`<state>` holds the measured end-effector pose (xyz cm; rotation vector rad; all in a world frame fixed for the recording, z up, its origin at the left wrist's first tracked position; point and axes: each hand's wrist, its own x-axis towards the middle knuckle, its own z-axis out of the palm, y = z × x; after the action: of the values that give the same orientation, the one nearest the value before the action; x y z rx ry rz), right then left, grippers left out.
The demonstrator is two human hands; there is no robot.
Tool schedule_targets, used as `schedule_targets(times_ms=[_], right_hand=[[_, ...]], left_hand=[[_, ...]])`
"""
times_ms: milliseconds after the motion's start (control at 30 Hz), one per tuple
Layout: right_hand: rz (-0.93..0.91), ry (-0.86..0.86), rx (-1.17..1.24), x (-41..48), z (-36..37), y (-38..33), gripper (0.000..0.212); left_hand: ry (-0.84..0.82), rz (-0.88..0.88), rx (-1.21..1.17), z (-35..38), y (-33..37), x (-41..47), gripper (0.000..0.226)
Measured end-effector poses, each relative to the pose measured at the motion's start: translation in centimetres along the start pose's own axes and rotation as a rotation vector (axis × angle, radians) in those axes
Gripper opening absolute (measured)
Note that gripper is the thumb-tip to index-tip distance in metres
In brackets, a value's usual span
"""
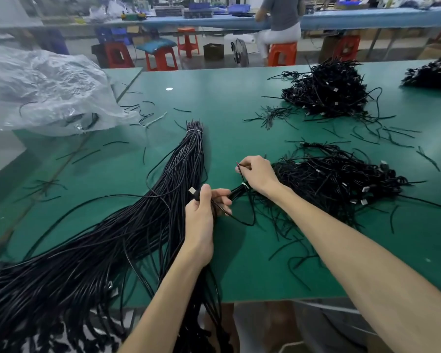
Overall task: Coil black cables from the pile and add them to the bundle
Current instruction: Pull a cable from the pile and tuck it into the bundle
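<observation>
Grips a coiled black cable (236,192) in the left hand (204,212), plug end up; pinches a thin tie (239,166) over it with the right hand (259,174); holds the coil crosswise above the bench (239,98); likely needs a short carry rightward to the bundle (341,179), just beside the right hand; leaves the pile (163,200) lengthwise at left.
</observation>
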<state>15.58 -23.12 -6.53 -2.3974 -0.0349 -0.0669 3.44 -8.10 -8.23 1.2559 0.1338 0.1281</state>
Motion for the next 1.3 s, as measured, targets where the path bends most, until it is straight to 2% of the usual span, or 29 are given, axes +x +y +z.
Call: schedule_targets(times_ms=[133,500,633,800,967,1033,1100,1200,1300], right_hand=[[0.01,0.051,0.129,-0.1,0.1,0.3,0.032],[0.091,0.128,0.156,-0.3,0.9,-0.7,0.065],[0.183,0.094,0.23,0.3,0.4,-1.2,0.062],[0.321,0.099,0.371,1.5,-1.1,-1.4,0.048],[0.297,0.076,0.374,1.9,-1.9,-1.8,0.043],[0.195,0.065,0.291,1.6,-2.2,-1.7,0.04],[0.005,0.015,0.154,0.9,-2.4,-1.9,0.042],[-0.34,-0.052,-0.22,-0.6,-2.6,-2.6,0.047],[-0.766,0.109,-0.583,-2.4,-2.4,-2.8,0.039]], left_hand=[[0.001,-0.002,-0.004,0.0,0.0,0.0,0.052],[-0.02,-0.027,0.002,-0.1,0.1,-0.1,0.052],[-0.022,-0.033,0.013,-0.1,0.1,-0.2,0.052],[-0.043,-0.039,0.017,0.1,0.2,-0.3,0.052],[-0.135,0.017,0.195,0.7,-0.2,-0.6,0.048],[-0.121,0.03,0.229,0.7,-0.3,-0.6,0.044],[-0.1,0.019,0.195,0.6,-0.3,-0.5,0.042],[-0.043,-0.001,0.112,0.5,-0.3,-0.1,0.04],[0.013,-0.01,0.052,0.4,-0.4,0.2,0.036]])
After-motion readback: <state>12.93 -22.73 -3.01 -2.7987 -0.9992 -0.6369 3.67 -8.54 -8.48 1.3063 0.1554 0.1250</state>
